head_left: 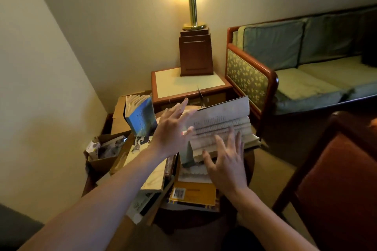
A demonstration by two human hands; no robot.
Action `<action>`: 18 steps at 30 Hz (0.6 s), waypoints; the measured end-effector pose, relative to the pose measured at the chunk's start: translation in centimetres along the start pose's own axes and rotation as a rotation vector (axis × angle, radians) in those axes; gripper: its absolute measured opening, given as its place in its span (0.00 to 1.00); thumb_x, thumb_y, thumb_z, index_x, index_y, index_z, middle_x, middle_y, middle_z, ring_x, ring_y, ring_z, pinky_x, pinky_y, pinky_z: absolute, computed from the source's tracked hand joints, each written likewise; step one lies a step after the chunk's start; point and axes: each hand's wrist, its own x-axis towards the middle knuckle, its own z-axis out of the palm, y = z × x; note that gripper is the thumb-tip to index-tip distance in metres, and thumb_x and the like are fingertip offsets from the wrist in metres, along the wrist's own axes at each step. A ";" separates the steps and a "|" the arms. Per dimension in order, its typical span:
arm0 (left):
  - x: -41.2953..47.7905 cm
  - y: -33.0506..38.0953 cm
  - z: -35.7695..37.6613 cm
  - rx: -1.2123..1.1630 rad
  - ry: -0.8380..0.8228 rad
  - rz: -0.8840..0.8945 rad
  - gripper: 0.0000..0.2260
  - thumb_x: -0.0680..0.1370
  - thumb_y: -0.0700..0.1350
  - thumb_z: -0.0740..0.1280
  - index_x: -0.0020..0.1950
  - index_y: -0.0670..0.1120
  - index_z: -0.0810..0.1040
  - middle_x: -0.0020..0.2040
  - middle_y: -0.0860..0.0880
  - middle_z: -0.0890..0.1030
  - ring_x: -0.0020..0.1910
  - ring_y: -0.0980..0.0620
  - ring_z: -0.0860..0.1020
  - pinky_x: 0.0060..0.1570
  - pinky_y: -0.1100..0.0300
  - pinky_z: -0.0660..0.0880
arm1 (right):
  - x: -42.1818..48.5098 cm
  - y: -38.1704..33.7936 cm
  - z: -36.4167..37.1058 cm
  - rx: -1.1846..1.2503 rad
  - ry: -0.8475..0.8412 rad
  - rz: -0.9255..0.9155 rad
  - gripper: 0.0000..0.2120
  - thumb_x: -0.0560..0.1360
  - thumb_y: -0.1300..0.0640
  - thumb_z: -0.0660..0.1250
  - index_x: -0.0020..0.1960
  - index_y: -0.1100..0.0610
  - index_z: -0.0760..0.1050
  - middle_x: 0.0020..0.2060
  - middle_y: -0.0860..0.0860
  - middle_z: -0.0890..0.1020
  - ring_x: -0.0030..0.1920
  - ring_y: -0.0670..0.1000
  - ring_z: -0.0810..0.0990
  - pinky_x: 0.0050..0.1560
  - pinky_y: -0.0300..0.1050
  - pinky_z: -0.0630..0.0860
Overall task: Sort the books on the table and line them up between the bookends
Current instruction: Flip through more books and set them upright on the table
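Note:
A row of pale books (pixel 222 126) stands page edges up on the small round table (pixel 250 161); the far book's cover tilts open. My left hand (pixel 173 128) hovers with spread straight fingers at the row's left end. With fingers straight, my right hand (pixel 226 161) touches the page edges at the near end. A grey bookend (pixel 188 155) stands between my hands. A yellow book (pixel 195 193) lies flat in front. A blue book (pixel 140 116) stands upright at the left. More books (pixel 151 175) lie stacked under my left forearm.
A side table (pixel 187 85) with a lit brass lamp (pixel 192 6) on a wooden base stands behind. A sofa (pixel 306 67) is at the right, a wooden chair (pixel 336 179) at the near right. Cardboard boxes (pixel 104 149) with clutter sit left by the wall.

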 end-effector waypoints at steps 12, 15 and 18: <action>7.2 3.7 1.0 0.049 -0.345 0.065 0.10 0.80 0.49 0.68 0.58 0.60 0.84 0.75 0.49 0.71 0.69 0.48 0.74 0.66 0.46 0.73 | 0.3 5.3 0.5 0.413 0.039 0.329 0.37 0.80 0.47 0.66 0.79 0.34 0.47 0.74 0.47 0.23 0.74 0.54 0.24 0.75 0.55 0.34; 8.6 3.9 1.1 0.081 -0.471 0.080 0.11 0.81 0.47 0.68 0.60 0.60 0.83 0.61 0.54 0.83 0.56 0.56 0.77 0.59 0.56 0.72 | 0.9 5.5 0.7 0.462 0.020 0.379 0.35 0.80 0.47 0.64 0.79 0.35 0.47 0.77 0.50 0.28 0.77 0.55 0.28 0.72 0.51 0.36; 9.5 4.7 1.5 0.095 -0.532 0.069 0.13 0.82 0.49 0.66 0.65 0.59 0.81 0.53 0.54 0.84 0.45 0.58 0.75 0.57 0.56 0.73 | 1.7 5.8 1.3 0.552 0.043 0.460 0.34 0.77 0.37 0.61 0.78 0.34 0.50 0.80 0.50 0.38 0.80 0.58 0.41 0.78 0.63 0.48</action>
